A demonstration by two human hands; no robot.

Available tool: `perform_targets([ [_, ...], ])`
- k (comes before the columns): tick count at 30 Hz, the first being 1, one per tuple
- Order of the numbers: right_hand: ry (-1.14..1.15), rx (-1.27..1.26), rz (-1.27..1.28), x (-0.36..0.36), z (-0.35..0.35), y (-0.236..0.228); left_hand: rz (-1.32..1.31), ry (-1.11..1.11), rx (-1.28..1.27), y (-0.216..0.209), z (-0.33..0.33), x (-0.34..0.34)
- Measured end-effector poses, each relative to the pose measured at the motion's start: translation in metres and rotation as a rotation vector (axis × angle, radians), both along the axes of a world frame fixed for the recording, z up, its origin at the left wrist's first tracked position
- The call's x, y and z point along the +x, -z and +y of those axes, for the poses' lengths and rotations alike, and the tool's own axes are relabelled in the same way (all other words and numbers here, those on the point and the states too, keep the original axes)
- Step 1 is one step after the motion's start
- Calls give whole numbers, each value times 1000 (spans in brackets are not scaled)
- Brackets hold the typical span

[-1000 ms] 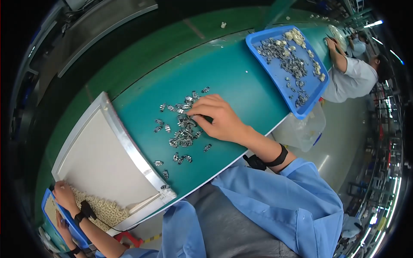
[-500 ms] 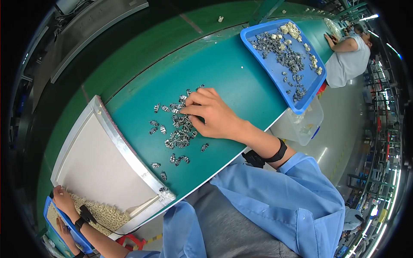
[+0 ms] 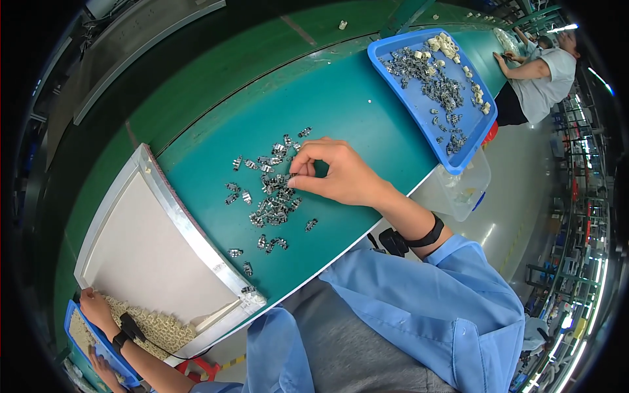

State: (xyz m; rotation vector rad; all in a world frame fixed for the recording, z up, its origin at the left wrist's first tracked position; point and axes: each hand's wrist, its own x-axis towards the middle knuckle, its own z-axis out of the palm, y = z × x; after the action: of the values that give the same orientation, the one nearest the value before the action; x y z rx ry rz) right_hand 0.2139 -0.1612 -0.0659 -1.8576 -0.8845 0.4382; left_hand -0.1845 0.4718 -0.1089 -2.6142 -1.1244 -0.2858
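My right hand (image 3: 337, 171) is at the pile of small metal clips (image 3: 272, 208) on the green table. Its thumb and index fingertips pinch together on a small metal clip (image 3: 292, 176), mostly covered by the fingers. Several more clips lie scattered around the pile. At the lower left, my left hand (image 3: 98, 310) rests by the corner of a white-framed tray (image 3: 157, 245), beside a bed of small cream-coloured ring-shaped parts (image 3: 154, 326). Its fingers are curled, and whatever they hold is hidden.
A blue tray (image 3: 429, 141) with metal clips and cream parts stands at the upper right. Below it is a clear plastic bin (image 3: 462, 190). Another person's hand (image 3: 105, 368) is by a blue tray (image 3: 73, 331) at lower left. A person (image 3: 537, 78) works farther along the table.
My right hand has drawn slightly right and down from the upper clips, its thumb and index finger now forming a rounder pinch. The other person's hand at lower left has shifted downward.
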Motion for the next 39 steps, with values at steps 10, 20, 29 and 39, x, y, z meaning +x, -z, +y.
perform_targets([
  [10,-26,236,336,-5,-5,13,-8,3,-6,-5,-12,12],
  [20,-21,265,435,-7,-2,16,-179,171,-38,-32,-53,34],
  [29,-60,394,664,-18,3,4,-505,361,-416,-83,-260,107],
  [39,-195,508,-78,-43,24,-46,-938,771,-1023,-65,-446,187],
])
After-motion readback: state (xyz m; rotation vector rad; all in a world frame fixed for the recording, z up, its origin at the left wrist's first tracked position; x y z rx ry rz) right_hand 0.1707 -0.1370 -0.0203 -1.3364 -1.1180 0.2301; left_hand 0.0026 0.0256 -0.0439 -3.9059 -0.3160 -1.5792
